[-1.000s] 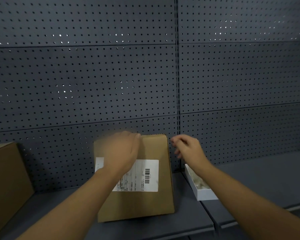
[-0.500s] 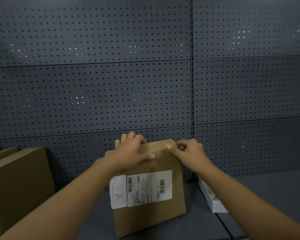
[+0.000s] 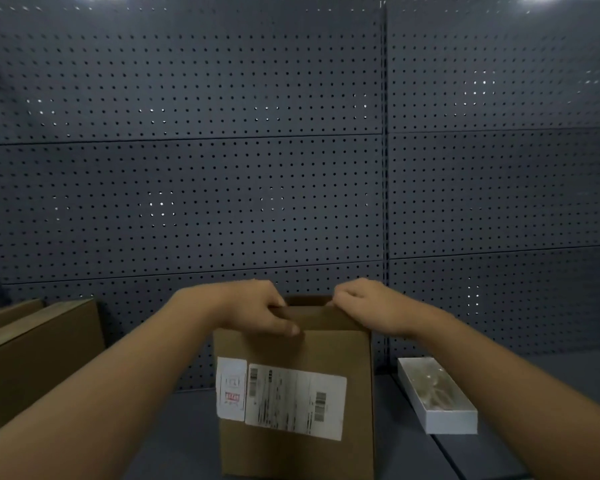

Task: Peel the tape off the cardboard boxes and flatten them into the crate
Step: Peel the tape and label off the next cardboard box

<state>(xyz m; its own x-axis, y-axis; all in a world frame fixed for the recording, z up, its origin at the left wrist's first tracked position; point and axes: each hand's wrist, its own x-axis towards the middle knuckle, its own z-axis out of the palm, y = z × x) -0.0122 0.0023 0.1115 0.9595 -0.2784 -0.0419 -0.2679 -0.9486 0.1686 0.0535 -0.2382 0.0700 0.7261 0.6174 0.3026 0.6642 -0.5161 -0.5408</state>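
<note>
Cardboard box (image 3: 297, 455) — shipping label (image 3: 296, 400) print blurred, unreadable.

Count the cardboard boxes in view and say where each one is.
2: the labelled box at centre, both hands gripping its top, and a second box at the left edge, partly cut off. More may lie out of view.

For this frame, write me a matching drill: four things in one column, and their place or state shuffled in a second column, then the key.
Things
1. left hand
2. labelled cardboard box
3. white tray
4. plain cardboard box

Places or states
A. at the far left edge of the shelf, untouched
B. lying to the right of the labelled box, nothing touching it
C. gripping the top left edge of the labelled box
D. standing in the middle, held at its top by both hands

Pairs: 1-C, 2-D, 3-B, 4-A
</note>
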